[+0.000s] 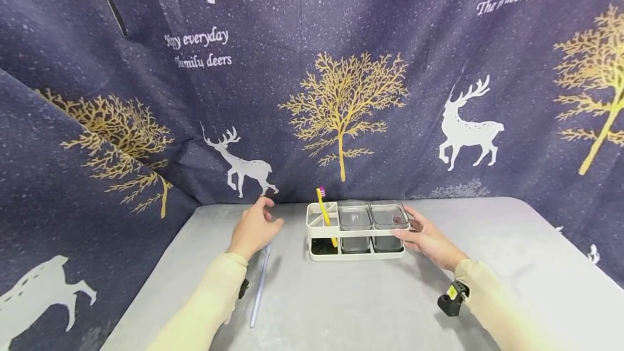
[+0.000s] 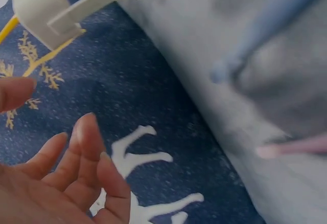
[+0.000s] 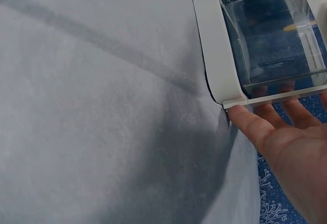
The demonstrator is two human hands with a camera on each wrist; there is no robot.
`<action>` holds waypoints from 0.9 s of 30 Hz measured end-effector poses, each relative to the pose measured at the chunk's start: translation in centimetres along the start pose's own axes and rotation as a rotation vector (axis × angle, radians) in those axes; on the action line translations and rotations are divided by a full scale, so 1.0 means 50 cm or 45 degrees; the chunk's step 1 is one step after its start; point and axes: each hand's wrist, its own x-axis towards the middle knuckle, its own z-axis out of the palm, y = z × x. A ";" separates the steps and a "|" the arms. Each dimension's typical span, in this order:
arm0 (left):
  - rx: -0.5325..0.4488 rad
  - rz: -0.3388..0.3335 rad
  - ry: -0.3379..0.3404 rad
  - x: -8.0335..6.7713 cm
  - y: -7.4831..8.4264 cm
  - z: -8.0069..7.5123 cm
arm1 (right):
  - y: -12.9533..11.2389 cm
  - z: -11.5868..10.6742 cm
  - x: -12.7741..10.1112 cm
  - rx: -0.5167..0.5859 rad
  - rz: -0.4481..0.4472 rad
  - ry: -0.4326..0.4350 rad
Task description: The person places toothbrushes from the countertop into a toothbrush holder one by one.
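Note:
A white two-tier toothbrush holder stands at the back of the table with two clear cups set in it. In its left section leans a yellow toothbrush with purple-and-white bristles, head up. My right hand grips the holder's right end, thumb at the front corner and fingers behind. Left of the holder, my left hand is held with loosely bent fingers and nothing in them. Below it a blue toothbrush lies on the table. Part of a pink stick shows in the left wrist view, blurred.
The grey table ends at the back against a dark blue cloth printed with deer and trees. Black wrist cameras sit on both sleeves; the right one is close to the tabletop.

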 end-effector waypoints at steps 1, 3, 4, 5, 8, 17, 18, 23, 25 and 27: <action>0.030 -0.014 -0.021 -0.003 -0.008 -0.002 | 0.000 0.002 0.002 0.001 -0.002 -0.003; 0.088 -0.042 -0.056 -0.010 -0.025 -0.006 | 0.000 0.004 0.004 0.006 -0.007 -0.012; 0.114 -0.057 -0.074 -0.013 -0.033 -0.007 | -0.001 0.005 0.005 0.006 -0.010 -0.018; 0.137 -0.064 -0.087 -0.015 -0.040 -0.006 | -0.001 0.005 0.005 0.005 -0.010 -0.022; 0.173 -0.085 -0.125 -0.021 -0.058 -0.002 | -0.002 0.004 0.005 0.000 -0.010 -0.035; 0.087 -0.052 -0.227 -0.046 -0.079 0.015 | 0.003 -0.008 0.004 -0.009 -0.017 -0.043; 0.081 -0.056 -0.242 -0.050 -0.080 0.018 | 0.004 -0.009 0.004 -0.014 -0.010 -0.036; 0.094 -0.046 -0.258 -0.063 -0.090 0.027 | 0.011 -0.012 0.006 -0.046 0.003 -0.012; 0.102 -0.048 -0.256 -0.066 -0.093 0.029 | 0.012 -0.012 0.008 -0.058 -0.004 -0.019; 0.113 -0.047 -0.255 -0.069 -0.095 0.032 | 0.013 -0.012 0.010 -0.054 -0.005 -0.022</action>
